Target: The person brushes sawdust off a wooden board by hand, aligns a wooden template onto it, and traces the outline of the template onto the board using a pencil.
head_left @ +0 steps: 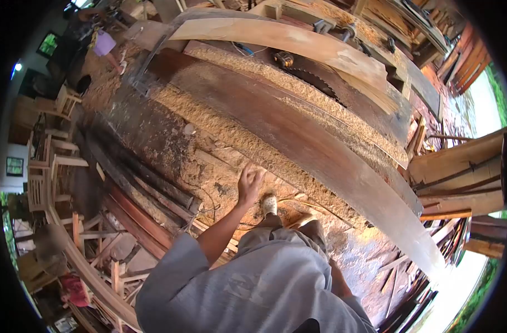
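My left hand [251, 184] reaches forward at the near edge of the sawdust-covered work surface, its fingers loosely bent, with nothing visible in it. A long dark brown board [264, 116] lies across the surface just beyond that hand, apart from it. The board's pale near end [425, 252] juts out past the right side. Thick sawdust [226, 130] lies along both of its long edges. My right forearm [339, 280] hangs beside my body, and the right hand is hidden behind my clothes.
A toothed saw blade [320, 83] lies beyond the board, near a yellow-and-black tool part [284, 59]. Farther off is a long pale plank [287, 34]. Stacked timber [137, 216] and chair frames [62, 161] fill the left. Another person in purple [104, 43] is at the upper left.
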Available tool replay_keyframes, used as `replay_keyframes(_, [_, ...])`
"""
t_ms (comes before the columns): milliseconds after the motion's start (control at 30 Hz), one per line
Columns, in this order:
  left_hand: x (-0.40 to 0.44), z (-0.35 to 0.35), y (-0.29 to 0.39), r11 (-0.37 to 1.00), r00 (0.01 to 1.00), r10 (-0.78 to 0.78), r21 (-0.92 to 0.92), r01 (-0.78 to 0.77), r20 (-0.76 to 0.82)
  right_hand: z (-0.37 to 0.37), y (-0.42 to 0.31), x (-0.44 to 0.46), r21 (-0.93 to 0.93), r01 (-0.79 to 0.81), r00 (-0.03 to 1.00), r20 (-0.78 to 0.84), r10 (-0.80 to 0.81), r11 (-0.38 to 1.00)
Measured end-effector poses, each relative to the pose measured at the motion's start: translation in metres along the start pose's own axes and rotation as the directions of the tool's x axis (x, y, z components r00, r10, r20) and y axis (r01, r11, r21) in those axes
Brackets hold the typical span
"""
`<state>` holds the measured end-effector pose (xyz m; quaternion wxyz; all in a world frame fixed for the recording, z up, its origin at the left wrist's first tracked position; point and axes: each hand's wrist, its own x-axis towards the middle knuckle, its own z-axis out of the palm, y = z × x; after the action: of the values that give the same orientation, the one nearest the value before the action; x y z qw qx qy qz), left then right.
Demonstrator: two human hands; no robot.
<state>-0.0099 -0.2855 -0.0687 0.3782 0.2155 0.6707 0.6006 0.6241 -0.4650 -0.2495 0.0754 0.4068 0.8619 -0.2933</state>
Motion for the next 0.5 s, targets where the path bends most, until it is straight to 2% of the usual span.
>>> replay_keyframes(33, [-0.02,-0.016,-0.027,0.999,0.997,-0.033,-0.042,0.03,-0.065,-0.003,-0.01,0.041,0.363,-0.394,0.91,0.282,0.303,0.845])
replay_keyframes(67, [-0.044,-0.034,-0.046,0.995,0.99,-0.063,-0.087,0.052,-0.13,-0.036,-0.047,0.098,0.515,-0.646,0.763,0.457,0.457,0.564])
replay_keyframes(100, [-0.067,-0.058,-0.042,0.921,0.965,-0.249,0.287,0.263,-0.086,-0.07,-0.079,0.146,0.605,-0.701,0.711,0.553,0.434,0.377])
replay_keyframes(133, [-0.092,-0.078,-0.041,0.683,0.942,-0.33,0.672,0.286,-0.065,-0.116,-0.114,0.184,0.666,-0.705,0.705,0.622,0.34,0.244])
replay_keyframes(167, [-0.123,-0.088,-0.051,0.654,0.893,-0.427,0.635,0.412,-0.139,-0.165,-0.145,0.213,0.713,-0.688,0.722,0.654,0.226,0.136])
replay_keyframes(200, [-0.147,-0.099,-0.079,0.423,0.744,-0.6,0.672,0.608,-0.295,-0.203,-0.163,0.232,0.675,-0.735,0.669,0.738,-0.086,0.069])
replay_keyframes(233, [-0.151,-0.116,-0.106,0.42,0.744,-0.594,0.67,0.612,-0.307,-0.249,-0.178,0.236,0.733,-0.679,0.717,0.674,-0.178,0.039])
replay_keyframes(267, [-0.145,-0.123,-0.103,0.458,0.647,-0.725,0.537,0.708,-0.236,-0.322,-0.216,0.242,0.782,-0.623,0.754,0.599,-0.268,-0.006])
replay_keyframes(300, [-0.128,-0.13,-0.095,0.459,0.548,-0.827,0.409,0.789,-0.128,-0.35,-0.218,0.247,0.851,-0.525,0.775,0.461,-0.432,-0.035])
replay_keyframes(333, [-0.111,-0.136,-0.087,0.415,0.432,-0.902,0.295,0.861,0.006,-0.384,-0.218,0.245,0.933,-0.324,0.806,0.359,-0.47,0.157])
replay_keyframes(367, [-0.104,-0.134,-0.077,0.32,0.293,-0.943,0.185,0.929,0.158,-0.418,-0.217,0.244,0.934,-0.071,0.827,0.252,-0.503,0.351])
replay_keyframes(400, [-0.087,-0.127,-0.026,0.525,0.474,-0.832,0.133,0.841,0.287,-0.451,-0.216,0.243,0.853,0.168,0.836,0.142,-0.53,0.494])
replay_keyframes(433, [-0.07,-0.119,0.03,0.702,0.635,-0.658,0.022,0.712,0.405,-0.476,-0.207,0.248,0.726,0.276,0.899,0.038,-0.437,0.63])
replay_keyframes(467, [-0.054,-0.111,0.085,0.811,0.746,-0.452,-0.123,0.572,0.489,-0.5,-0.198,0.252,0.562,0.312,0.94,-0.068,-0.334,0.766])
replay_keyframes(500, [-0.024,-0.126,0.123,0.549,0.791,-0.245,-0.593,0.59,0.56,-0.519,-0.201,0.265,0.457,0.226,0.968,-0.206,-0.145,0.86])
